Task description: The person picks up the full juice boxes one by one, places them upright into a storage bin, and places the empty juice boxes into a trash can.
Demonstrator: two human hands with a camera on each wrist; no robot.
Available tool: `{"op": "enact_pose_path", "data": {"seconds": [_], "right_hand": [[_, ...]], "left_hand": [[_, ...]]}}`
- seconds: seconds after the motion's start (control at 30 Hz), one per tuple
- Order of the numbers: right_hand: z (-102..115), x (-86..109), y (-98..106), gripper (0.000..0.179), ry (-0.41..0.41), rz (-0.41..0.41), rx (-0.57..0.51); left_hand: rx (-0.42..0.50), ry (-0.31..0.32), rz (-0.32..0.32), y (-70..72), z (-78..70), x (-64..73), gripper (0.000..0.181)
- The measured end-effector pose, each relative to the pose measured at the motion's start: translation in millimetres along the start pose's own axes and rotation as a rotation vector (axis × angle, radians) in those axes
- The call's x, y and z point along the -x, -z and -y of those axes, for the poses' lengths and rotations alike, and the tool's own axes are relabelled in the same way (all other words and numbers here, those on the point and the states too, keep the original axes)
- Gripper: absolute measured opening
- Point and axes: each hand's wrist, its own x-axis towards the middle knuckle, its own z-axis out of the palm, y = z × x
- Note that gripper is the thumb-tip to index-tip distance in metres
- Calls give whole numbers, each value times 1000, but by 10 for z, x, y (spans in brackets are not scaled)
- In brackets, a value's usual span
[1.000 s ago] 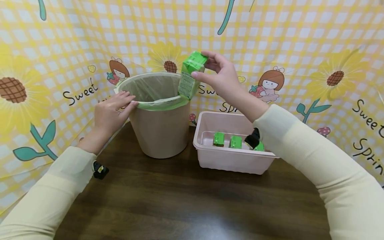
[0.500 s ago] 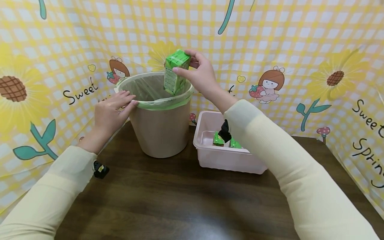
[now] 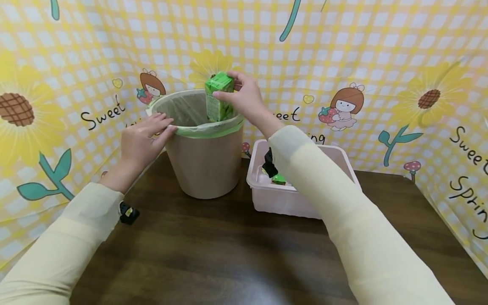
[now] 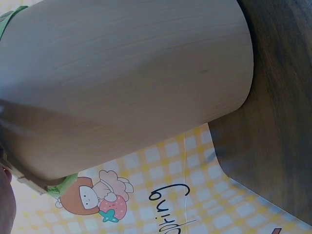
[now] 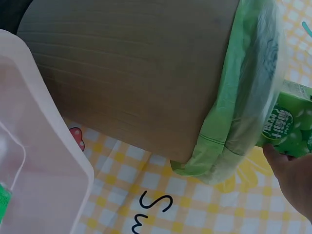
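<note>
In the head view my right hand [image 3: 248, 95] pinches a green juice box [image 3: 219, 99] between thumb and fingers. The box is upright, its lower end inside the mouth of a beige trash bin [image 3: 203, 165]. A thin plastic liner [image 3: 206, 130] with a green edge is folded over the bin's rim. My left hand [image 3: 141, 137] holds the rim at the left, thumb toward the front and fingers laid over the edge. From the right wrist, the box [image 5: 292, 119] shows a round dark label beside the thumb. Little of the left hand [image 4: 6, 200] shows in the left wrist view.
To the bin's right stands a pale pink plastic tub [image 3: 286, 203], partly covered by my right forearm. A green box [image 3: 279, 179] shows inside it. Both containers stand on a dark wooden table [image 3: 198, 250], backed by a yellow checked cloth [image 3: 381, 51] with printed figures.
My right hand has carried the juice box left from the bin's right rim to over the opening, then lowered it partly inside. The left hand has stayed on the rim.
</note>
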Motion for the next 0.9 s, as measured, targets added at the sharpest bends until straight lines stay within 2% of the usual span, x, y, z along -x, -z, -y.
{"op": "enact_pose_path", "data": {"seconds": [0.3,0.57,0.9], "right_hand": [[-20,-73,-55,75,-48,59,118],[-70,-89,-98,74,-101,110,120],[-76,-65,-165,72,-115,132,115]], "left_hand": [[4,0,0,3,-3,-19,24],[4,37,2,1,-10,-13,23],[-2,35,9,20,-18,-6,23]]}}
